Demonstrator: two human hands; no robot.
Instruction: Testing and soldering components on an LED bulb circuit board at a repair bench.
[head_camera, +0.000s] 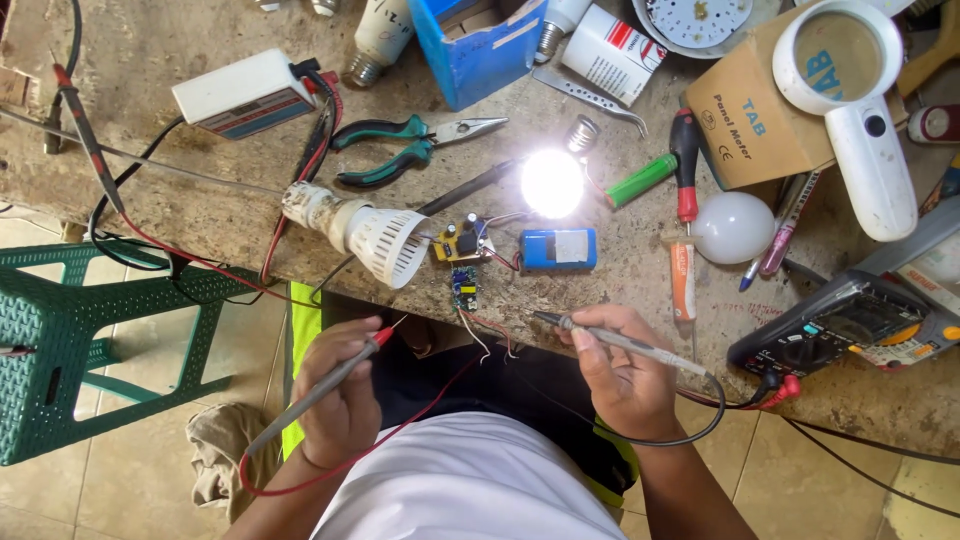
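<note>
A red probe (330, 385) is gripped in the closed fingers of the left hand (340, 400), and a black probe (610, 338) in those of the right hand (620, 375). Both tips are pointed inward and up toward the small green board (463, 288) at the edge of the surface (200, 200). The board lies between the hands, its long axis running away from the person; the black tip is seen slightly nearer. Behind it, a lit bulb (551, 183) glows.

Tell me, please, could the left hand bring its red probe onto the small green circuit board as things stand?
Probably yes: the left hand holds the red probe tip-up just below the green circuit board, with only loose wires between.
</note>
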